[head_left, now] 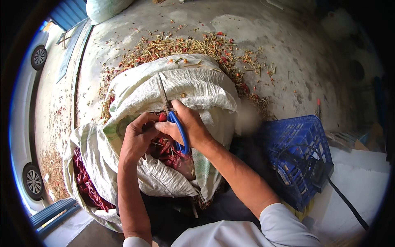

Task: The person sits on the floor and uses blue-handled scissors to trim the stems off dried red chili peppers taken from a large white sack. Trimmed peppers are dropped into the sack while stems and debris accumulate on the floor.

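Note:
My right hand (pixel 185 125) grips blue-handled scissors (pixel 178 126), with the long steel blades pointing away from me over a white woven sack (pixel 173 88). My left hand (pixel 138 133) pinches a dried red chili (pixel 161 117) close beside the scissors' pivot and my right thumb. Below my hands, more dark red chilies (pixel 168 154) show in the sack's opening. At the left, another white woven sack (pixel 94 160) holds red chilies (pixel 86 181) along its open edge.
Stem and chili scraps (pixel 193 43) litter the concrete floor (pixel 288 37). A blue plastic crate (pixel 292 140) with a black device and cable stands at the right. A white car (pixel 22 123) is at the far left, and a pale bulky bag (pixel 103 8) sits at the back.

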